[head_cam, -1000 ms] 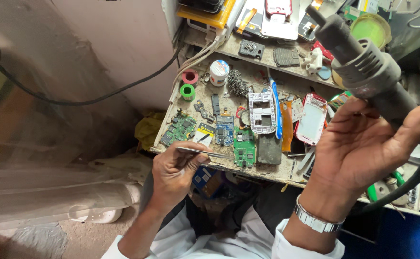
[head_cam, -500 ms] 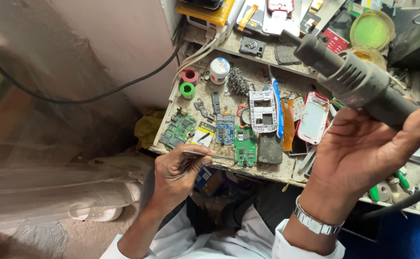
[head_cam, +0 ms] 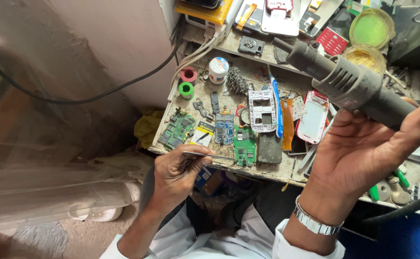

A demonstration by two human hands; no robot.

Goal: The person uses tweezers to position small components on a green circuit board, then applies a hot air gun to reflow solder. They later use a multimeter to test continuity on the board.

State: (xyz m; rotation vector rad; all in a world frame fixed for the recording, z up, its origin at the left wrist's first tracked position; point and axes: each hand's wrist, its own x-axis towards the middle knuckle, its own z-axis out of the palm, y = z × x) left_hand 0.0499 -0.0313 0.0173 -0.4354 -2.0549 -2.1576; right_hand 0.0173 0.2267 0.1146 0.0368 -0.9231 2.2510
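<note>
My right hand (head_cam: 363, 153) grips the handle of a dark grey hot-air gun (head_cam: 344, 84), raised above the right side of the small workbench (head_cam: 286, 168), its nozzle pointing up-left. My left hand (head_cam: 178, 172) holds thin metal tweezers (head_cam: 210, 155) at the bench's front edge, tips pointing right toward a green circuit board (head_cam: 245, 152). A blue circuit board (head_cam: 224, 128) and another green board (head_cam: 177, 130) lie just beyond the tweezers. A metal watch sits on my right wrist.
The bench holds a white phone frame (head_cam: 262, 110), a blue toothbrush (head_cam: 276, 106), a red-edged phone shell (head_cam: 312, 117), wire wool (head_cam: 237, 80), small tape rolls (head_cam: 187, 82) and a white jar (head_cam: 218, 70). Green-lidded tins (head_cam: 372, 29) sit on the back shelf. A black cable (head_cam: 99, 98) crosses the wall.
The hot-air gun has swung left and lower across the bench, its nozzle now over the back shelf. My left hand with the tweezers has stayed at the front edge.
</note>
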